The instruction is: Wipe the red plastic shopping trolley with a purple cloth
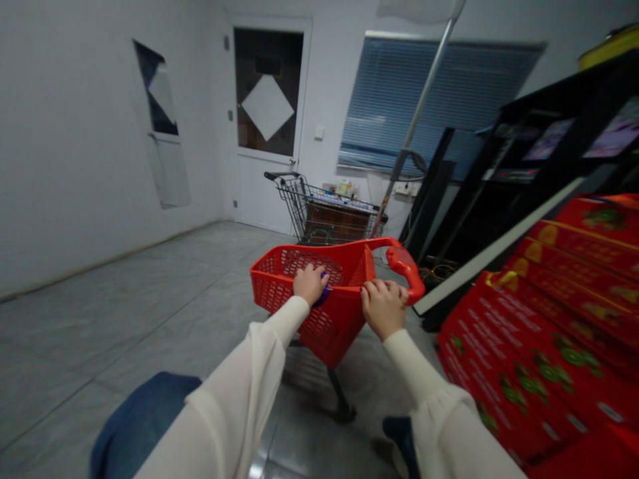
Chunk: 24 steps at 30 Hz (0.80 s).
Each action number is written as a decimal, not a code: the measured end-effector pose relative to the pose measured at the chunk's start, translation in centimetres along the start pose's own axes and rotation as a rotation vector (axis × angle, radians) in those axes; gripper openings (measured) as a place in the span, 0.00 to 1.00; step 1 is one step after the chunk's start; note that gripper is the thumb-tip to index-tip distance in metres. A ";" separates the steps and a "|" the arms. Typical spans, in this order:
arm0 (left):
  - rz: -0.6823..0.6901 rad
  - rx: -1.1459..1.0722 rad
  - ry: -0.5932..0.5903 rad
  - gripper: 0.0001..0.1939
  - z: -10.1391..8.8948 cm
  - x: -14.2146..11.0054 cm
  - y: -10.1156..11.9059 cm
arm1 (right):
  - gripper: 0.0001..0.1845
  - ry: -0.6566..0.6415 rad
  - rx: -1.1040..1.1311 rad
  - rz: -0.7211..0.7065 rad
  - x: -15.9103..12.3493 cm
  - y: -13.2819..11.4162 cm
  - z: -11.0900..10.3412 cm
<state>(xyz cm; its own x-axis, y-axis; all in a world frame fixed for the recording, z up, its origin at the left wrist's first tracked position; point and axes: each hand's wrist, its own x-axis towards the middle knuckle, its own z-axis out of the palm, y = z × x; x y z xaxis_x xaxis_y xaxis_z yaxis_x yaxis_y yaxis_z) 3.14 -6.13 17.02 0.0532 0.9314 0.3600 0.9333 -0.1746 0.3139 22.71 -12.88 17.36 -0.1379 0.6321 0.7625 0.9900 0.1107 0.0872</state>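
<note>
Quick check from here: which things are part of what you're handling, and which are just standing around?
Handling: left hand over a purple object; right hand on the rim of the red wheeled shopping basket.
Standing around: wire shopping cart, red printed cartons, black shelving.

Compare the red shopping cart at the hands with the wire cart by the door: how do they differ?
The red cart is plastic mesh; the wire cart is metal wire. The left hand and right hand rest on the red cart, while the wire cart stands untouched farther off, near the door. Both are open-topped shopping carts.
</note>
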 end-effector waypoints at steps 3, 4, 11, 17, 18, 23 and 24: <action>0.114 -0.093 0.043 0.21 0.0 -0.6 2.8 | 0.14 -0.017 -0.005 -0.005 0.2 -0.7 -0.1; 0.138 -0.108 0.063 0.22 0.1 -0.8 3.4 | 0.14 -0.018 -0.004 -0.017 0.2 -0.8 -0.2; 0.127 -0.005 0.150 0.20 1.2 -0.6 -0.7 | 0.17 0.077 -0.057 -0.025 -0.2 1.6 -1.2; 0.014 -0.038 0.190 0.18 1.2 -0.6 0.2 | 0.13 0.053 -0.019 -0.007 -0.1 0.5 -0.7; 0.032 -0.071 0.198 0.18 1.0 -0.8 1.3 | 0.13 0.059 -0.017 0.000 0.0 0.1 -0.7; 0.107 -0.153 0.203 0.18 0.4 -0.9 3.3 | 0.15 0.057 0.051 -0.051 0.4 -0.1 -1.1; 0.114 -0.137 0.183 0.17 0.3 -0.8 2.7 | 0.15 0.060 0.069 -0.062 0.4 0.3 -1.3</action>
<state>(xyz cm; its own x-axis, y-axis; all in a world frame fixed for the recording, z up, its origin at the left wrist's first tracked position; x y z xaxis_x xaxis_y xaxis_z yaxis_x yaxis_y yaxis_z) 5.73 -7.21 17.32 0.0784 0.8322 0.5489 0.8675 -0.3283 0.3738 23.02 -13.52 18.53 -0.1947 0.5759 0.7940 0.9750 0.2023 0.0924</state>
